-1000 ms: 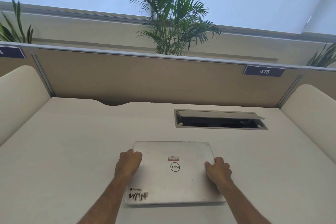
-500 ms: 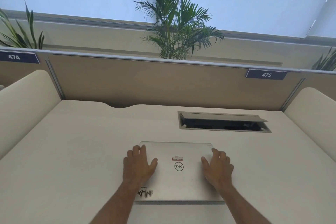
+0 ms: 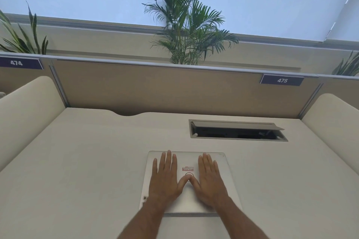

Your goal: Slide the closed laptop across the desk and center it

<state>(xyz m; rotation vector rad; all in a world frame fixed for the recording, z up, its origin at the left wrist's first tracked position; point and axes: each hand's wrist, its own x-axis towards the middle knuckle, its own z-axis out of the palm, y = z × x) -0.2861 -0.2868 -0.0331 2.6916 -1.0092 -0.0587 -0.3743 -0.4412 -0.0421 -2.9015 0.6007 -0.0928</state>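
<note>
My fingers (image 3: 168, 158) no longer grip the sides; left hand (image 3: 164, 179) and right hand (image 3: 209, 179) lie flat and spread on the closed laptop (image 3: 226, 180), holding nothing. It sits mid-table (image 3: 87, 161) toward the near edge, seemingly centered.

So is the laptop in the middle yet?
Nearly. The closed laptop sits about midway between the desk's side panels. Both hands, left hand and right hand, lie flat on its lid. Left: perhaps a small nudge, then letting go.

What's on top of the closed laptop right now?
Both hands lie flat on the laptop: left hand, right hand, thumbs touching. A red sticker shows between them; the logo is mostly covered.
</note>
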